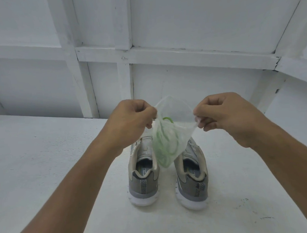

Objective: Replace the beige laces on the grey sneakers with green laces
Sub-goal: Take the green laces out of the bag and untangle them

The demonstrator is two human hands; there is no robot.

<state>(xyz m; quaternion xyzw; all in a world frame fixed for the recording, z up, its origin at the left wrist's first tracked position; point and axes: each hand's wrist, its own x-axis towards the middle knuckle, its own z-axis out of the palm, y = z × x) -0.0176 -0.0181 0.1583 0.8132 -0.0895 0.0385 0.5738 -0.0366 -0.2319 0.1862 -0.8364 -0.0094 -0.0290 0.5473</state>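
Two grey sneakers stand side by side on the white surface, heels toward me: the left sneaker (143, 177) and the right sneaker (192, 178). Above them hangs a small clear plastic bag (168, 138) with coiled green laces (165, 146) inside; one green loop pokes out at the top. My left hand (131, 121) pinches the bag's left top edge and my right hand (223, 114) pinches its right top edge, holding the mouth apart. The bag hides the front parts of both sneakers, so the beige laces are not visible.
The sneakers rest on a white painted surface (44, 157) that extends to both sides. Behind it rises a white panelled wall with wooden framing (163, 53). A raised white ledge (291, 109) sits at the right.
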